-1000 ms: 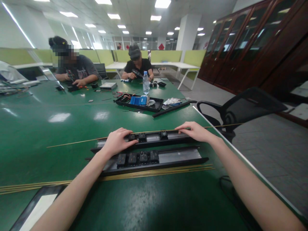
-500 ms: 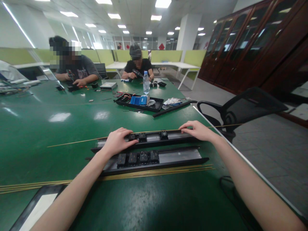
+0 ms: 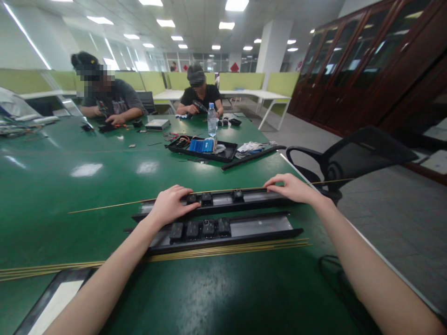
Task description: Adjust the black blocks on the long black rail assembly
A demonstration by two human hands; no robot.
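Note:
A long thin brass rod (image 3: 115, 206) lies along the far wall of a black channel (image 3: 260, 201), reaching past both its ends. My right hand (image 3: 291, 187) pinches the rod between thumb and fingers near the channel's right end. Spanning the left part of this channel, my left hand (image 3: 173, 203) has its fingers over the far wall and its thumb on the near side, beside a small black block (image 3: 206, 199). Farther right in the channel sits another black block (image 3: 238, 195). Closer to me, a second black channel (image 3: 260, 227) holds several black blocks (image 3: 193, 230) in a row.
Several brass rods (image 3: 223, 251) lie in front of the near channel. Beyond are a black tray (image 3: 228, 151), a water bottle (image 3: 212, 120), gloves (image 3: 250, 149) and a black strip (image 3: 253, 158). A chair (image 3: 363, 153) stands right of the table. Two people work across the table.
My right hand has slid slightly to the right along the rod. My left hand, the rod and both channels look unmoved.

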